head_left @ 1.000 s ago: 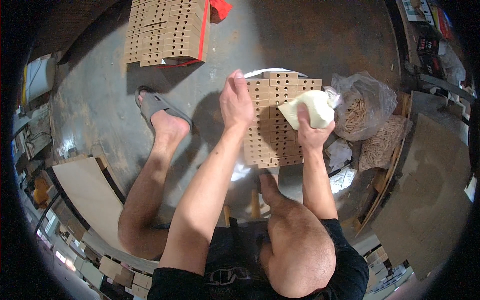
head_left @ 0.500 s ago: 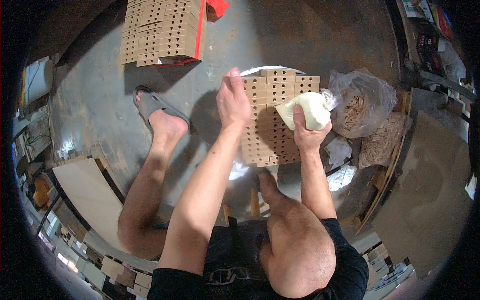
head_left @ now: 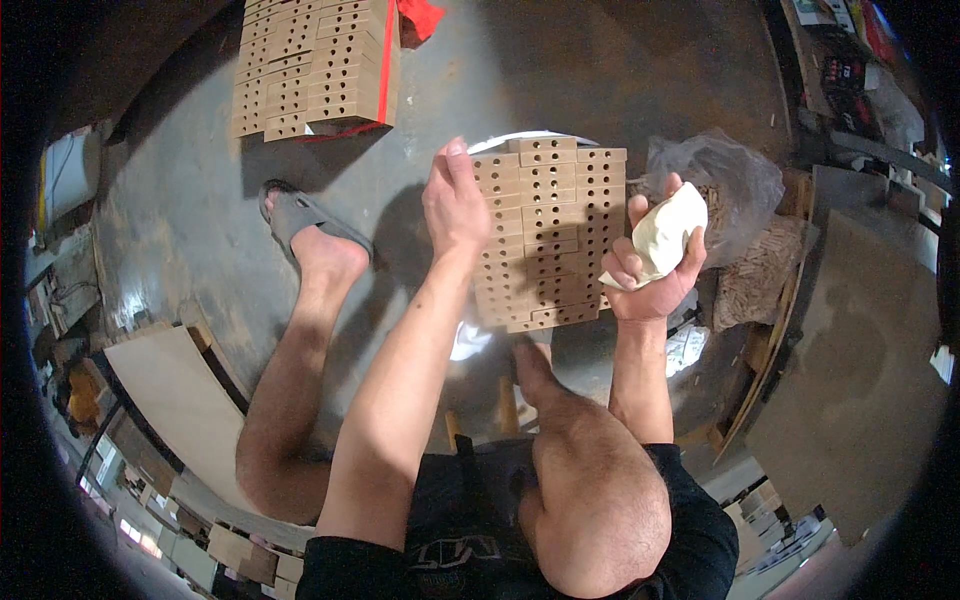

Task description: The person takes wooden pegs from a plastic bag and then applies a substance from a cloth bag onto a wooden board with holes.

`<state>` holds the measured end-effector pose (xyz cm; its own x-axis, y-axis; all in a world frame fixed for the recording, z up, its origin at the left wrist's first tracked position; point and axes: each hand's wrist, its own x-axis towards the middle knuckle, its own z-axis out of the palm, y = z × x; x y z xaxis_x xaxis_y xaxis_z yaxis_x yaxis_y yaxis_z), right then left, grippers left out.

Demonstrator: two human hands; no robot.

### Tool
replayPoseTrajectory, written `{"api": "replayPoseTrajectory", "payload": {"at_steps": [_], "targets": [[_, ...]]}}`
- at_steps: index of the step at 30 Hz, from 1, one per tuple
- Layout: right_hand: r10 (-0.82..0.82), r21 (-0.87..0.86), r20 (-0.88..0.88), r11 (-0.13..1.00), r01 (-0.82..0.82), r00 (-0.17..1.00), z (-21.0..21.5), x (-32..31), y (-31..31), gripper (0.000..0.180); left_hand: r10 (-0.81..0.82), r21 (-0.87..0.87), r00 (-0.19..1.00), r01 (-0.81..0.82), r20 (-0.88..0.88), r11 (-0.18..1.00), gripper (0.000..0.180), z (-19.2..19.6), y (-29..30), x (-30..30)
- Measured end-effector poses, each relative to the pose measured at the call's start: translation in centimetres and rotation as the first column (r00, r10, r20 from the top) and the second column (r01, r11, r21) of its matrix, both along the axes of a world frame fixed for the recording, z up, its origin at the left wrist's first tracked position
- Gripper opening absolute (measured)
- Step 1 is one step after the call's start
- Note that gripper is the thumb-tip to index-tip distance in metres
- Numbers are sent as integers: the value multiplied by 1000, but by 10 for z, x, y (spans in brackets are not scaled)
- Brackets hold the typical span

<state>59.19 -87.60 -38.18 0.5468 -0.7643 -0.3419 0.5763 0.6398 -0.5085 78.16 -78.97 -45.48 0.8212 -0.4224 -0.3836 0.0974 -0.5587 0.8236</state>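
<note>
A block of stacked brown wooden strips with rows of drilled holes (head_left: 545, 235) lies on a white round support in front of me. My left hand (head_left: 455, 205) rests on the block's left edge, fingers held together. My right hand (head_left: 650, 270) hovers just right of the block and grips a cream-white squeeze bag (head_left: 668, 232), its lower tip pointing toward the strips. My bare knee and my sandalled left foot (head_left: 305, 225) lie below and to the left.
A second stack of drilled strips (head_left: 310, 65) with a red edge sits on the grey floor at top left. A clear plastic bag of small wooden pieces (head_left: 730, 185) lies to the right, beside flat boards (head_left: 850, 370). A pale board (head_left: 175, 400) lies lower left.
My right hand has lifted the white bag off the strips and moved it to the right of the block. My left hand stays at the block's left edge.
</note>
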Motion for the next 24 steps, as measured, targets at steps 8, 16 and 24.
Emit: {"api": "replayPoseTrajectory", "payload": {"at_steps": [8, 16, 24], "targets": [[-385, -495, -616, 868, 42, 687, -55, -9, 4, 47, -8, -8, 999, 9, 35, 1000, 60, -2, -3, -3], [-475, -695, -624, 700, -163, 620, -44, 10, 17, 21, -17, -19, 999, 18, 37, 1000, 61, -9, -1, 1], [-503, -707, -654, 672, -220, 565, -52, 4, 21, 30, -31, 14, 999, 31, 12, 999, 63, -5, 0, -1]]}}
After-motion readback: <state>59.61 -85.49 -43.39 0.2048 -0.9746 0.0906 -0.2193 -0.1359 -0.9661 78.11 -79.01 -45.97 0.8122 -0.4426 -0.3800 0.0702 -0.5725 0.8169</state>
